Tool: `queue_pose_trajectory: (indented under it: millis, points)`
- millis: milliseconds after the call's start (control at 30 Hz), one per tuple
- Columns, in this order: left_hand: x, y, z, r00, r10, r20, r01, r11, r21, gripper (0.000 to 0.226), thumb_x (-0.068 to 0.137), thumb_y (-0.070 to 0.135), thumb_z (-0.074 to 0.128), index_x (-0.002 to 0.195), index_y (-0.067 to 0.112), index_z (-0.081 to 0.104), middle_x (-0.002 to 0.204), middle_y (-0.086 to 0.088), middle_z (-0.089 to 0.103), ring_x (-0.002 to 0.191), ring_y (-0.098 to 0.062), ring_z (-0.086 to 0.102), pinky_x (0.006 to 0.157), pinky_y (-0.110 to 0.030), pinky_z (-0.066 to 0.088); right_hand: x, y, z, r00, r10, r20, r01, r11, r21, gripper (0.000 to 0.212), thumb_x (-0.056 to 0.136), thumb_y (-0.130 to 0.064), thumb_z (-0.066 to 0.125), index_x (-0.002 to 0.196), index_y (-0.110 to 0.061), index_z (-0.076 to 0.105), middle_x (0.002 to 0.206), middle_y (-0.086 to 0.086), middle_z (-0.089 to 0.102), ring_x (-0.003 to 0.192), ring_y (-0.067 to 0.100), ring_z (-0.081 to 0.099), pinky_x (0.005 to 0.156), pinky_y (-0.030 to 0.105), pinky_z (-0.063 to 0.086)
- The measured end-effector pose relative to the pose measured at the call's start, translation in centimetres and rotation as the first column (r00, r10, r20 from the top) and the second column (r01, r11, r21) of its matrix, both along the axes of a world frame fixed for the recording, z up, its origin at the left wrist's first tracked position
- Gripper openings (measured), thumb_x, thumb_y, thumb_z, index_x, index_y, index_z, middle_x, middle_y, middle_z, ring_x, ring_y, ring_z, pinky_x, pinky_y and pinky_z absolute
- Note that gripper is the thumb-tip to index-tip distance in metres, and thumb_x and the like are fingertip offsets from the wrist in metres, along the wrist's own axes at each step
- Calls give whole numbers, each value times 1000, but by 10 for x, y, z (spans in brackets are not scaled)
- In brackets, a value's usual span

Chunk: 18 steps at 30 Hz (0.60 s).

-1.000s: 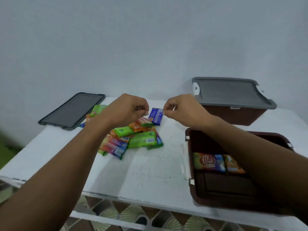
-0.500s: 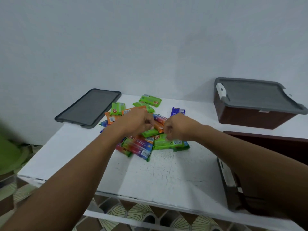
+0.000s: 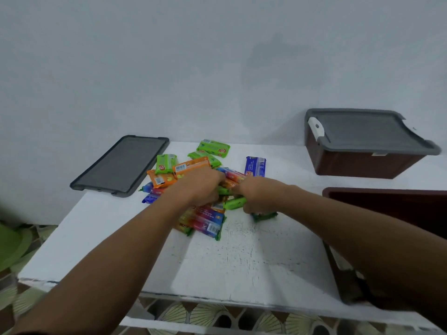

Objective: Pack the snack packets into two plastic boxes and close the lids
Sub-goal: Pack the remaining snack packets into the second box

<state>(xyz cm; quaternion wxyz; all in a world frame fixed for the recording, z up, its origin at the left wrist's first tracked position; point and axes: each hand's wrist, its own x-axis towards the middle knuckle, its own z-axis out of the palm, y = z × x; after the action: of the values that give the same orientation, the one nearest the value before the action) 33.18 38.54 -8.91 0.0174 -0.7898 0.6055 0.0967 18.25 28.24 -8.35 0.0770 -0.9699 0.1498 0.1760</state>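
A pile of snack packets [image 3: 193, 165], green, orange, blue and multicoloured, lies in the middle of the white table [image 3: 242, 262]. My left hand [image 3: 198, 187] is curled down into the pile, gripping packets. Beside it my right hand [image 3: 260, 195] grips a green packet [image 3: 234, 203] at the pile's right side. A blue packet [image 3: 255, 166] lies just behind my right hand. At the right edge stands an open brown box [image 3: 387, 201], partly hidden by my right forearm. A second brown box [image 3: 362, 163] with its grey lid [image 3: 367, 131] on sits at the back right.
A loose grey lid [image 3: 121, 165] lies flat at the table's back left corner. A plain white wall rises behind the table. Patterned floor tiles [image 3: 193, 315] show below the table's front edge, and something green [image 3: 9, 247] lies on the floor at the left.
Both hands dropped from above the table onto the packet pile and closed on packets. The view shifted left, so the open box slid toward the right edge.
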Motion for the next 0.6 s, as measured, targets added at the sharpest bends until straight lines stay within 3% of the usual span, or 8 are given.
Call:
queue_pose_trajectory:
  millis: [133, 300, 433, 600]
  points:
    - [9, 1, 20, 998, 33, -59, -34, 999, -20, 23, 89, 32, 66, 111, 28, 73, 103, 3, 69, 89, -18, 63, 76, -34, 53, -8, -14, 24, 999, -21, 47, 19, 998, 54, 37, 98, -39, 58, 128, -18, 60, 112, 4, 67, 95, 16, 62, 68, 21, 46]
    - [8, 7, 52, 966, 120, -227, -165, 968, -190, 19, 91, 19, 63, 105, 17, 77, 103, 3, 72, 87, -15, 61, 73, -27, 44, -35, -38, 61, 987, -49, 153, 28, 990, 137, 26, 95, -19, 57, 117, -17, 70, 109, 2, 70, 91, 16, 61, 77, 31, 51]
    - [-12, 7, 83, 839, 151, -523, -323, 912, -254, 9, 89, 10, 69, 90, 13, 77, 84, -2, 74, 75, -15, 63, 70, -30, 49, -63, -62, 83, 961, -136, 240, 89, 976, 198, 27, 92, -11, 62, 116, -18, 72, 102, 1, 73, 90, 17, 65, 84, 35, 55]
    - [-53, -11, 96, 732, 84, -676, -311, 924, -222, 11, 88, 1, 71, 95, 7, 77, 72, 3, 74, 65, -6, 64, 65, -23, 50, -115, -97, 100, 930, -205, 306, 106, 944, 313, 20, 93, -9, 62, 110, -16, 70, 97, 2, 77, 91, 20, 72, 88, 45, 57]
